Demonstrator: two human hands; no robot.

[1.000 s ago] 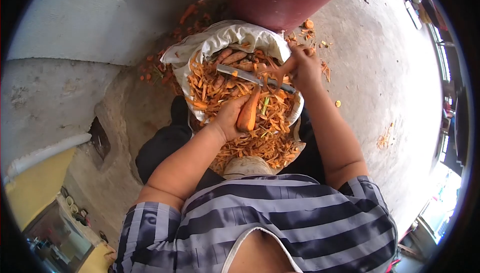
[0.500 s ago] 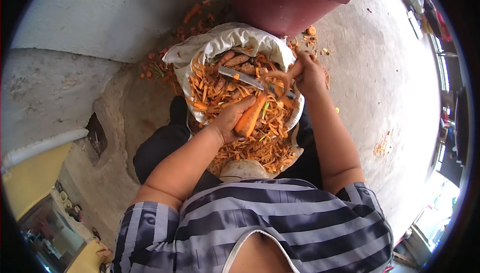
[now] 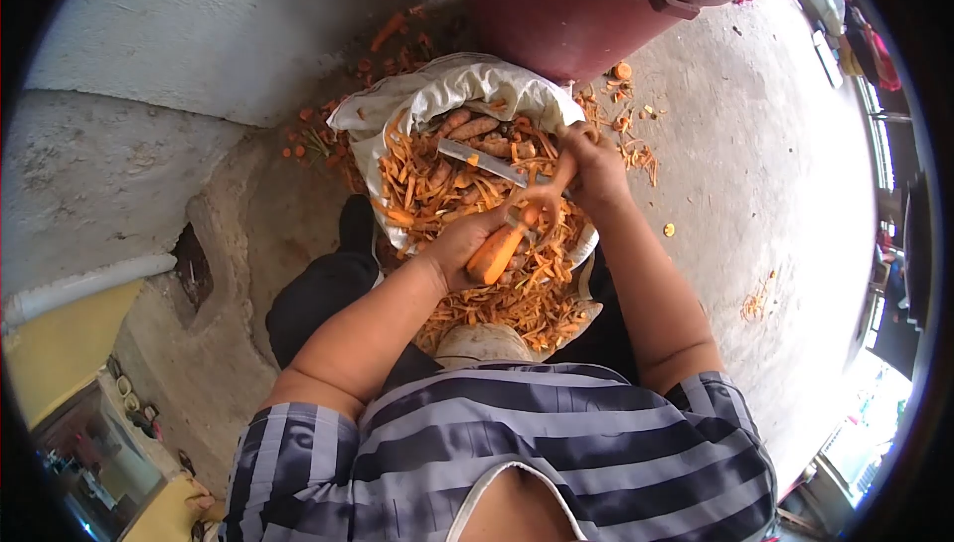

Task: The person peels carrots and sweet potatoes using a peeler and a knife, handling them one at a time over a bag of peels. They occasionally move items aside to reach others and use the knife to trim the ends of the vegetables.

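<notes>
Left hand (image 3: 457, 244) closed around peeled carrot (image 3: 494, 252), gripping lower end; tip angles up toward right hand. Right hand (image 3: 593, 159) fisted on orange peeler (image 3: 545, 199), peeler head touching carrot just above left fingers. Both hands over heap of carrot peelings (image 3: 422, 184) in white sack (image 3: 447, 85). Knife (image 3: 482, 159) lies flat on peelings, just beyond left hand, between the two hands. Unpeeled carrots (image 3: 472, 127) farther out, near sack rim. Maroon bucket (image 3: 576, 15) beyond sack. Scraps scattered on concrete floor (image 3: 755, 145) beside right hand.
</notes>
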